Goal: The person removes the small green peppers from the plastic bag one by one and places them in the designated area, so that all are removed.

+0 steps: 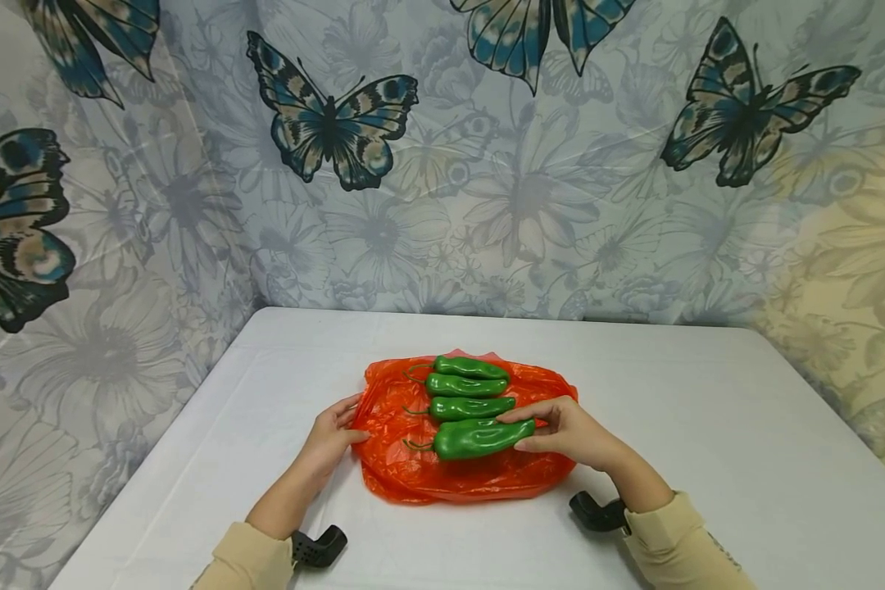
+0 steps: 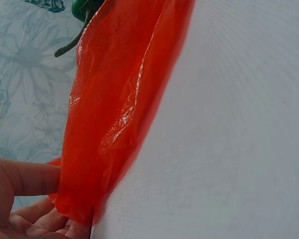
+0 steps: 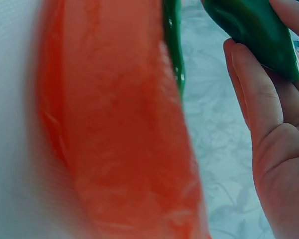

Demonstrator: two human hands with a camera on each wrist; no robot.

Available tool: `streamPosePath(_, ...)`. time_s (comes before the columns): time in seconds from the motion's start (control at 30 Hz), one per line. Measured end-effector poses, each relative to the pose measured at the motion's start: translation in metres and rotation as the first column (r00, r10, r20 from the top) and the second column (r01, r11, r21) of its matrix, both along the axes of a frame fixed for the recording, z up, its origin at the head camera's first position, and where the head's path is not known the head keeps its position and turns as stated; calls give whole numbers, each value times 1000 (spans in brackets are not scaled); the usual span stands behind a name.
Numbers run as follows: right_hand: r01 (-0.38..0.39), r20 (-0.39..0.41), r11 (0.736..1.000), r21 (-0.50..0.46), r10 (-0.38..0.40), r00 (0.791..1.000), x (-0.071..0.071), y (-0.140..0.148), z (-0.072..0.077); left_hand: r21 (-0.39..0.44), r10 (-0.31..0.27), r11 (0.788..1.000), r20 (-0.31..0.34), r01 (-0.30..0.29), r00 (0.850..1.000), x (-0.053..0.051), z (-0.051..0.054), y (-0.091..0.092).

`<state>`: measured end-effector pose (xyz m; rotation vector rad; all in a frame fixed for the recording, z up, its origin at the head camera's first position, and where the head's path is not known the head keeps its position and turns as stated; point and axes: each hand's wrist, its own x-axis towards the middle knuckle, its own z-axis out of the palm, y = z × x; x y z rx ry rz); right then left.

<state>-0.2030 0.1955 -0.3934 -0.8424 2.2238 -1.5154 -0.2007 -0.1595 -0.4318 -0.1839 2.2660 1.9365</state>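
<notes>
A red plastic bag (image 1: 442, 483) lies spread on the table, with several green peppers (image 1: 466, 386) in a row on it, their stems pointing left. My right hand (image 1: 577, 433) grips the tip end of the nearest green pepper (image 1: 465, 441) between thumb and fingers. In the right wrist view this pepper (image 3: 254, 30) is held above the bag's surface. At the bag's left edge, my left hand (image 1: 328, 438) pinches the plastic. The left wrist view has the thumb on one side of the bag (image 2: 109, 109) and the fingers beneath it.
The white table (image 1: 708, 426) extends around the bag on all sides. Behind it hangs a floral cloth (image 1: 524, 205) with large butterflies. Black wrist devices (image 1: 320, 546) sit at both cuffs.
</notes>
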Motion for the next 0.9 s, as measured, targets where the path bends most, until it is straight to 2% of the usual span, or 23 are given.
streamPosePath(0.3,20,9,1000,-7,-20,1000,-1,6,8,-1,7,1000,-1,-7,1000,0,-1,0)
streamPosePath(0.53,44,14,998,-50,-43,999,-4,17,13,-12,11,1000,1,-11,1000,0,-1,1)
streamPosePath(0.9,184,-3,982,-44,-184,983,-12,47,30,-18,10,1000,-5,-10,1000,0,0,2)
